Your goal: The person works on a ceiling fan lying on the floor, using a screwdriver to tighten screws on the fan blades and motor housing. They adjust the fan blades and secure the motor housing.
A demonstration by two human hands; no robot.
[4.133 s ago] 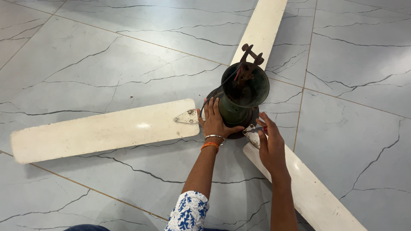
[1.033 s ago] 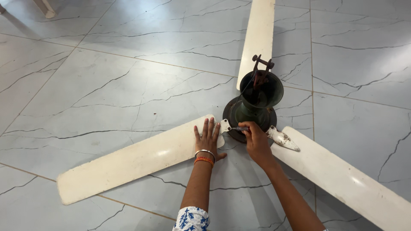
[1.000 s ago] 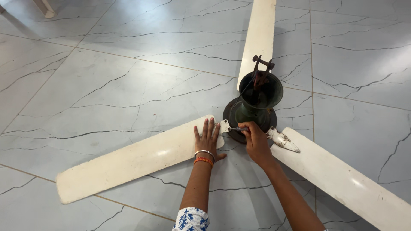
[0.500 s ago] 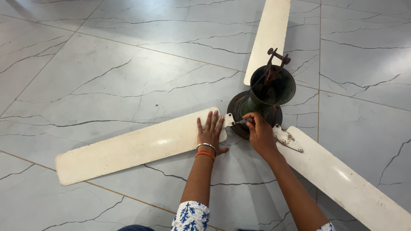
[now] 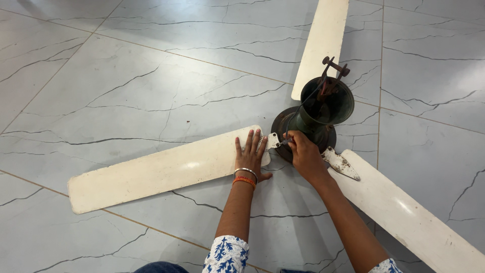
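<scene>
A ceiling fan (image 5: pixel 313 121) is lying on the grey tiled floor (image 5: pixel 126 76), its cream blade (image 5: pixel 161 172) being pressed flat by the open left hand (image 5: pixel 251 156), while the right hand (image 5: pixel 303 154) is closing its grip on a small tool (image 5: pixel 284 143) at the blade's bracket.

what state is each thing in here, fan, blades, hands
ceiling fan: off its mount, lying on the tiled floor
left blade: flat on the floor, pressed down by the left hand
left hand: open, palm down
right hand: closed on a small tool at the blade bracket
right blade bracket: rusty
</scene>
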